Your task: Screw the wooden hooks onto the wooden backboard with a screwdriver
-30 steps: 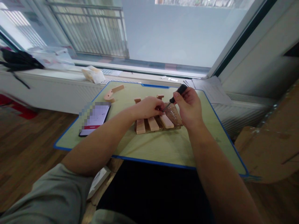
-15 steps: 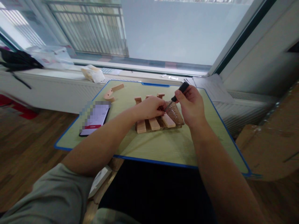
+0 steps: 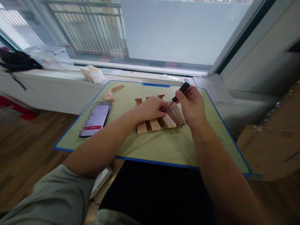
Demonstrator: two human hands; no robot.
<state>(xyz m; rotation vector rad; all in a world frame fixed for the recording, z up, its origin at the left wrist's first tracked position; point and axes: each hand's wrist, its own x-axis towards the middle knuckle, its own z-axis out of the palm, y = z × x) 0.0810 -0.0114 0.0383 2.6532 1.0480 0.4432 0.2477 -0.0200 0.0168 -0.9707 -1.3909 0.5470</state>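
Observation:
A small wooden slatted rack lies on the green table in front of me. My left hand rests on top of it with fingers curled, pressing the slats down. My right hand is closed round a black-handled screwdriver, its tip pointing down-left at the rack beside my left fingers. A clear plastic bag with small brownish contents lies against the rack's right end, under my right hand.
A phone with a lit screen lies on the table's left side. A loose curved wooden piece sits at the far left corner. A white bag rests on the sill. Cardboard boxes stand to the right.
My right hand and the screwdriver have shifted slightly right and up; the view moved a little. My left hand stays on the rack.

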